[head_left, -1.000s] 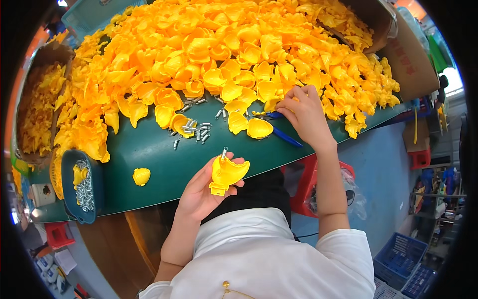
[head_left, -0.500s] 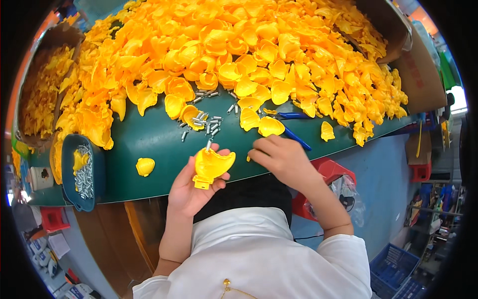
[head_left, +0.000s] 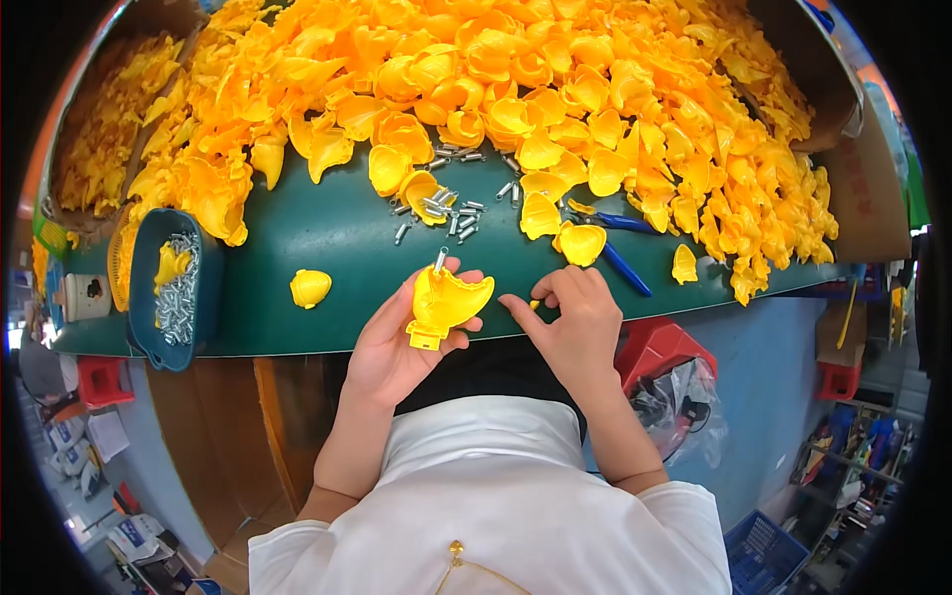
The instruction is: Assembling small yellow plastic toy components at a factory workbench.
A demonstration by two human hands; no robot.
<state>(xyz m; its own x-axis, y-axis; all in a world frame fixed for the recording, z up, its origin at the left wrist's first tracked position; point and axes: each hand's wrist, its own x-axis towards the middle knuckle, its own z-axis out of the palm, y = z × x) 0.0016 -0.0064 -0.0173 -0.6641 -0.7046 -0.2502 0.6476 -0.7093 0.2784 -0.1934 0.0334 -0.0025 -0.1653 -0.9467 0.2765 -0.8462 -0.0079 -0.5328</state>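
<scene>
**The left hand (head_left: pixel 382 342) grips a yellow shell (head_left: pixel 446 302); the right hand (head_left: pixel 580 322) is just beside it**

The left hand is closed around the shell from behind, with its hollow side up and a small metal cylinder (head_left: pixel 440 260) standing at its upper edge. The right hand has its thumb apart from the curled fingers. A small yellow piece (head_left: pixel 535 304) shows between them, but I cannot tell if it is pinched.

The shell looks like thin, glossy plastic, so I judge it light, rather stiff and a little slippery. The square stub at its lower end seems a firm place to hold; the thin, jagged rim probably bends or cracks more easily.

Beyond the hands is the green bench (head_left: pixel 347 248). To the left of the left hand lies one loose shell (head_left: pixel 310 289), and farther left a blue-green tub (head_left: pixel 203 327) with metal cylinders. Ahead of the hands are scattered cylinders (head_left: pixel 467 233), and ahead of the right hand blue-handled pliers (head_left: pixel 627 270). Farthest away rises a large heap of yellow shells (head_left: pixel 555 59).
</scene>
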